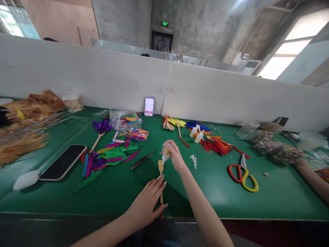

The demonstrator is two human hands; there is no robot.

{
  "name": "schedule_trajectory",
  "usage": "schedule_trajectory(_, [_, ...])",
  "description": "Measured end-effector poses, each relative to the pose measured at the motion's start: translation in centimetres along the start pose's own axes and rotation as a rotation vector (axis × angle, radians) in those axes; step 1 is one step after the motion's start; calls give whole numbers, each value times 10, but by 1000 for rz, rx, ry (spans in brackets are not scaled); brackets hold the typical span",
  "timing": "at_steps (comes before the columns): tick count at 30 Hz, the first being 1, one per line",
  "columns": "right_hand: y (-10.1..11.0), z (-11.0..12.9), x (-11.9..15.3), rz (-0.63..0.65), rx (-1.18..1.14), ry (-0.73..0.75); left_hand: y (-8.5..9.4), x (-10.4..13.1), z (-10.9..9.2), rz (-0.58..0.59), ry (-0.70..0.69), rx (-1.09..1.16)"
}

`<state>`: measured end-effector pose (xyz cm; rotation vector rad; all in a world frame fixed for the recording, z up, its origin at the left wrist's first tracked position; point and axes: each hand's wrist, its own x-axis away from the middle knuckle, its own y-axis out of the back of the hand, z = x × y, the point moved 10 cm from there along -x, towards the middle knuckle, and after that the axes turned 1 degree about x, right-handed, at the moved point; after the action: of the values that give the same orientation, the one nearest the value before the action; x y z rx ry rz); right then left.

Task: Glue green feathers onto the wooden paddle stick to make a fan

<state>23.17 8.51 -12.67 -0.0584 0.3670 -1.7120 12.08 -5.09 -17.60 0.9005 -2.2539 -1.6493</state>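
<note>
One wooden stick (160, 167) with a flat shaped head lies on the green tabletop (277, 200), directly in front of the person. The left hand (148, 200) is spread flat over its shaft, thumb apart from the fingers; the right hand (174, 156) grips one small white bottle (166, 153), nozzle down at the head. Just left of the head lies one dark slim tool (143, 159), and to the right a cluster of white beads (193, 161), too small to count. Farther right is one pair of scissors (243, 173), with one red and one yellow handle. Two more white bottles (196, 133) lie near the blue feathers (194, 125), next to one yellow feather fan (178, 122). On the left are one purple feather fan (101, 126), many loose feathers (113, 156) and one phone (63, 162) lying flat; a second phone (149, 106) leans on the partition (115, 80). Clear bags (126, 120) hold multicoloured feathers; one bag (73, 103) at the back left holds pale pieces; overlapping bags (269, 144) hold small colourful bits beside another person's hand (300, 164)
</note>
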Motion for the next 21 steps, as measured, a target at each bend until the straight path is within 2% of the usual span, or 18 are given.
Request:
schedule_trajectory(5, [3, -6, -4, -137, -47, -18, -2, 0, 2, 11, 7, -10])
schedule_trajectory(8, [1, -10, -9, -175, -96, -25, -5, 0, 2, 26, 9, -17])
schedule_trajectory(21, [-19, -3, -14, -86, -191, 58, -4, 0, 2, 53, 34, 34])
